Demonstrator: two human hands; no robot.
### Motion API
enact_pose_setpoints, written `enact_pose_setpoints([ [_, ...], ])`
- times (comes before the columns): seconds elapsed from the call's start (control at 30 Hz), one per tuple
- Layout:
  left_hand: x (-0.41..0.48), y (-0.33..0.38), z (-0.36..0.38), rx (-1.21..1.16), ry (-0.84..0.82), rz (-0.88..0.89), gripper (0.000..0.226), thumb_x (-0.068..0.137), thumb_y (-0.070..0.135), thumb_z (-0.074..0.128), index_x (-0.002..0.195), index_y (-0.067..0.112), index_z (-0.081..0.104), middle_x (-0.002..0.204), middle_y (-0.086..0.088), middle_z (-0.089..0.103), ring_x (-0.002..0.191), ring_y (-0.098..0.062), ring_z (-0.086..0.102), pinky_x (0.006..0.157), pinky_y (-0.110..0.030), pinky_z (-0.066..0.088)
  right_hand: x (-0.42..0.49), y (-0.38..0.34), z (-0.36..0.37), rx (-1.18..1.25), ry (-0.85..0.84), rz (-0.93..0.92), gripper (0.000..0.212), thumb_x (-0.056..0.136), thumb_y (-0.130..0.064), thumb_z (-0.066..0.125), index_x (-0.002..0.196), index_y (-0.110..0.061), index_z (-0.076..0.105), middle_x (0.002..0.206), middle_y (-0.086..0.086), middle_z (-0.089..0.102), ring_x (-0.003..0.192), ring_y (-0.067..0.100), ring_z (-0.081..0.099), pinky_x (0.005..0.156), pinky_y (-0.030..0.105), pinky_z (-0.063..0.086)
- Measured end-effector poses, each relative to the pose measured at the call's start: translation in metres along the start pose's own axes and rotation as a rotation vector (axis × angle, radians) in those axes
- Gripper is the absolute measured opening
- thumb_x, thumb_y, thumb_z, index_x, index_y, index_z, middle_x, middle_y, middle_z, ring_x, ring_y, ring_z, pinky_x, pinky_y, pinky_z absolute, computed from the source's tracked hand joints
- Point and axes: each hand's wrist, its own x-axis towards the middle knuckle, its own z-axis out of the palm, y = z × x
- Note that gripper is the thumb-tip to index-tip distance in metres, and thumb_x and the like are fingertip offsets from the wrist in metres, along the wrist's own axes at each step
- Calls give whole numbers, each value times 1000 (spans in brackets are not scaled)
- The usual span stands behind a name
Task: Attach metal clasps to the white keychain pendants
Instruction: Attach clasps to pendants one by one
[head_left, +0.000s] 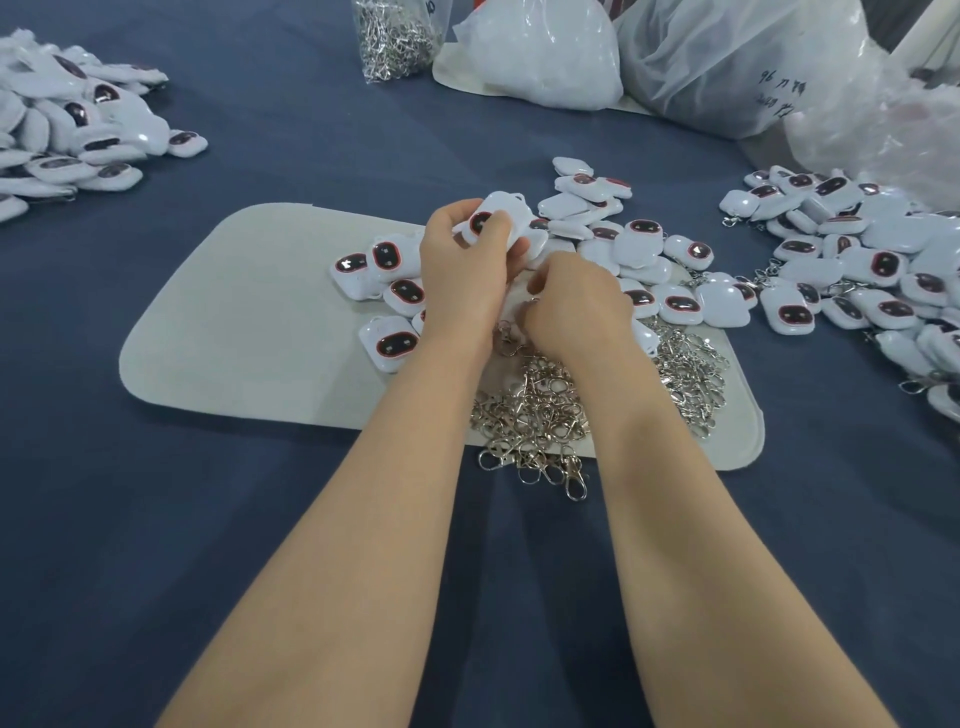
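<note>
My left hand (462, 265) grips a white keychain pendant (501, 215) with a dark red-rimmed face, lifted above the grey mat (234, 332). My right hand (571, 306) sits just below and right of it, fingers curled and pinching a small metal clasp (531, 304); the clasp is mostly hidden by the fingers. Loose white pendants (639, 249) lie in a heap on the mat around both hands. A pile of silver metal clasps (535, 415) spreads across the mat's near edge under my wrists.
More pendants are heaped at the far left (78, 124) and at the right (857, 260), some with clasps on. A clear bag of clasps (395, 36) and white plastic bags (727, 67) stand at the back. Dark blue cloth (260, 519) covers the table.
</note>
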Motion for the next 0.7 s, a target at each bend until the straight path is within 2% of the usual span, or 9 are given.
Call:
enact_pose_setpoints([
  [0.17,0,0,-1,7,1,10,17,91,3,51,105,11,52,96,-5,60,53,-1,64,64,-20,56,-4,-6,1,23,-41,-37,23,86,-13,55,109,-14,57,113,8,61,109,30,55,77,33,36],
  [0.27,1,0,0,10,-1,16,18,90,2,51,106,11,51,97,-5,60,55,-3,66,65,-22,57,-2,-6,4,65,-56,-96,30,83,-9,57,113,-9,54,114,11,61,109,31,55,79,33,42],
  [0.33,2,-2,-1,49,1,36,25,90,3,51,114,13,48,105,-10,60,75,-13,71,77,-30,59,1,-5,9,189,5,-138,31,85,-4,49,116,-7,51,115,12,59,107,29,55,84,32,44],
  [0.4,2,-2,-2,138,7,71,40,90,5,52,126,18,43,126,-15,53,100,-26,66,92,-40,53,2,-5,10,411,150,-128,28,87,0,42,111,-8,52,111,12,58,97,22,53,77,22,36],
  [0.43,1,-2,-3,148,7,89,44,91,4,51,129,22,41,133,-16,49,98,-26,67,93,-41,53,3,-5,9,507,222,-99,27,87,2,42,110,-9,53,109,11,56,92,18,50,72,19,32],
  [0.47,0,-2,-3,133,4,103,45,91,3,49,130,24,41,133,-15,48,89,-23,69,90,-40,54,3,-5,8,591,274,-65,27,88,2,43,110,-10,54,109,8,56,91,15,49,72,18,32],
  [0.53,1,-3,-3,107,7,119,45,93,1,46,132,23,43,124,-9,52,72,-17,70,78,-32,57,3,-3,5,771,322,5,25,89,1,47,110,-10,56,106,0,56,98,14,53,83,18,38],
  [0.6,2,-3,-3,109,9,120,39,94,0,42,128,19,49,113,0,54,69,-14,69,71,-26,56,3,0,0,874,327,70,22,90,-3,50,108,-12,57,101,-4,58,99,13,56,89,23,44],
  [0.7,2,-3,-3,113,29,117,32,94,1,39,116,19,54,116,-2,56,69,-12,69,75,-29,57,5,6,-4,649,268,53,16,90,-13,53,104,-15,60,98,-1,64,95,16,58,83,27,45],
])
